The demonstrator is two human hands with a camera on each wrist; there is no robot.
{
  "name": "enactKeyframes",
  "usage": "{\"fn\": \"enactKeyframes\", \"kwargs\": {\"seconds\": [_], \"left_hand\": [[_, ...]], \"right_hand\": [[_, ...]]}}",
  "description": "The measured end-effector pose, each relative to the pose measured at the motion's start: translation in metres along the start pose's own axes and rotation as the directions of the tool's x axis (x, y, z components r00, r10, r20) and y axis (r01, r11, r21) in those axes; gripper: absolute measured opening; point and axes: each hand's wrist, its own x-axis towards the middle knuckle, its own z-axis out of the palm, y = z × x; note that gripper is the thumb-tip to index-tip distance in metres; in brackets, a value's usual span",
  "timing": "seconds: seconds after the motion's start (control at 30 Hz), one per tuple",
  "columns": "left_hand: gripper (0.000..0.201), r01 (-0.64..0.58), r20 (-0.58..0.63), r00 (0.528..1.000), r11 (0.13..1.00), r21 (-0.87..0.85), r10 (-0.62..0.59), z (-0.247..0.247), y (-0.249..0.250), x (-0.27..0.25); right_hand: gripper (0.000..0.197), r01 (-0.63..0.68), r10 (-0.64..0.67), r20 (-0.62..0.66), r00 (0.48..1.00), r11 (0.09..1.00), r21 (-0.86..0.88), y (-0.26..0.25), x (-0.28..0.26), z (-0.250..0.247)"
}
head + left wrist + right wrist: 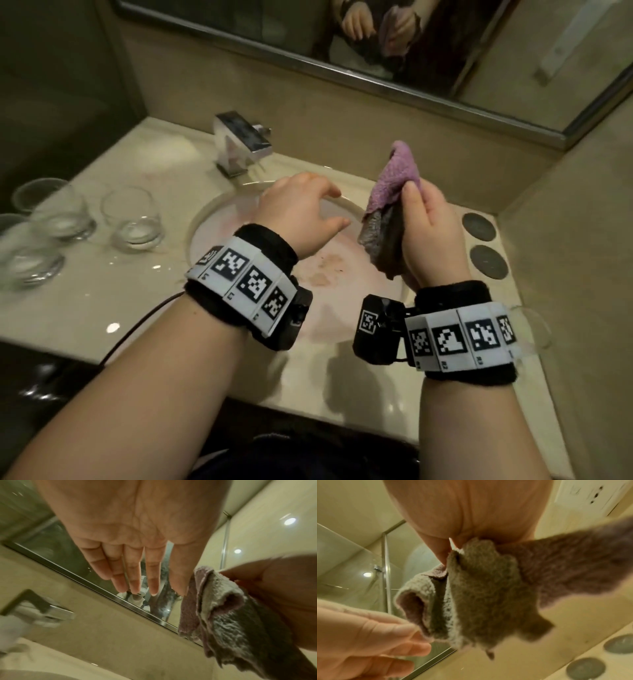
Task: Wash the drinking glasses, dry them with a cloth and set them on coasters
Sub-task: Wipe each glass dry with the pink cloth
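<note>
My right hand [428,222] grips a purple and grey cloth [390,198] above the right side of the sink [219,219]; the cloth [481,595] bunches out of the fist [471,520], and it [228,615] also shows in the left wrist view. My left hand [301,209] hovers over the basin just left of the cloth, fingers straight [133,572], holding nothing. Several clear drinking glasses [135,219] stand on the counter left of the sink. Two round dark coasters [479,226] lie on the counter at the right [585,669].
A chrome tap [239,140] stands behind the sink at the left. A mirror [376,41] runs along the back wall. Walls close in on the left and right of the beige counter [102,308]. A thin dark cable [137,325] hangs from my left wrist.
</note>
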Motion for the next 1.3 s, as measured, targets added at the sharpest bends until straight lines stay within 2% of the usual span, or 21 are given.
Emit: {"fn": "enactKeyframes", "kwargs": {"seconds": [0.2, 0.33, 0.43, 0.6, 0.7, 0.8, 0.87, 0.9, 0.97, 1.03, 1.1, 1.13, 1.17, 1.2, 1.23, 1.3], "left_hand": [[0.046, 0.198, -0.051, 0.980, 0.977, 0.078, -0.194, -0.059, -0.106, -0.016], [0.051, 0.362, -0.062, 0.932, 0.920, 0.153, -0.356, -0.082, -0.163, -0.027], [0.053, 0.444, 0.006, 0.890, 0.869, 0.219, -0.456, -0.085, -0.200, -0.028], [0.046, 0.389, 0.246, 0.833, 0.841, 0.376, -0.495, -0.077, -0.234, -0.009], [0.034, 0.361, 0.307, 0.797, 0.817, 0.449, -0.520, -0.064, -0.243, 0.006], [0.026, 0.377, 0.363, 0.709, 0.759, 0.530, -0.605, -0.050, -0.250, 0.020], [0.031, 0.392, 0.399, 0.641, 0.727, 0.564, -0.655, -0.045, -0.255, 0.026], [0.034, 0.397, 0.404, 0.630, 0.722, 0.566, -0.663, -0.044, -0.259, 0.030], [0.038, 0.423, 0.380, 0.656, 0.735, 0.529, -0.652, -0.048, -0.258, 0.031], [0.035, 0.457, 0.343, 0.738, 0.804, 0.379, -0.581, -0.057, -0.247, 0.027], [0.021, 0.502, 0.286, 0.821, 0.864, 0.050, -0.494, -0.063, -0.233, 0.018], [0.015, 0.500, 0.267, 0.853, 0.849, -0.171, -0.448, -0.066, -0.224, 0.013], [0.012, 0.485, 0.263, 0.873, 0.784, -0.388, -0.410, -0.066, -0.216, 0.010], [0.011, 0.482, 0.290, 0.876, 0.667, -0.568, -0.385, -0.063, -0.210, 0.010], [0.011, 0.500, 0.348, 0.862, 0.501, -0.706, -0.369, -0.058, -0.203, 0.010], [0.015, 0.535, 0.499, 0.807, 0.036, -0.844, -0.316, -0.040, -0.191, 0.013]], "right_hand": [[0.018, -0.046, 0.041, 0.128, 0.991, 0.998, 0.034, -0.043, -0.014, 0.087], [0.026, -0.050, 0.043, 0.141, 0.989, 0.998, 0.043, -0.055, -0.022, 0.130], [0.025, -0.104, 0.095, 0.132, 0.987, 0.993, 0.061, -0.055, -0.025, 0.148], [0.021, -0.215, 0.204, 0.109, 0.973, 0.971, 0.100, -0.049, -0.027, 0.163], [0.024, -0.242, 0.233, 0.088, 0.968, 0.965, 0.104, -0.046, -0.025, 0.168], [0.023, -0.278, 0.274, 0.050, 0.960, 0.949, 0.149, -0.042, -0.021, 0.169], [0.025, -0.305, 0.312, -0.001, 0.950, 0.929, 0.210, -0.037, -0.016, 0.167], [0.027, -0.310, 0.325, -0.024, 0.945, 0.920, 0.240, -0.034, -0.014, 0.166], [0.027, -0.325, 0.358, -0.059, 0.932, 0.896, 0.304, -0.030, -0.009, 0.160], [0.027, -0.342, 0.387, -0.073, 0.919, 0.875, 0.342, -0.024, -0.005, 0.152], [0.028, -0.358, 0.412, -0.059, 0.909, 0.845, 0.397, -0.019, 0.000, 0.145], [0.028, -0.360, 0.418, -0.049, 0.907, 0.832, 0.422, -0.018, 0.001, 0.140], [0.029, -0.363, 0.420, -0.039, 0.907, 0.823, 0.437, -0.015, 0.004, 0.135], [0.031, -0.365, 0.427, -0.038, 0.903, 0.811, 0.457, -0.014, 0.005, 0.130], [0.034, -0.364, 0.430, -0.030, 0.902, 0.798, 0.480, -0.012, 0.007, 0.124], [0.051, -0.392, 0.449, 0.030, 0.893, 0.743, 0.543, -0.006, 0.013, 0.110]]}}
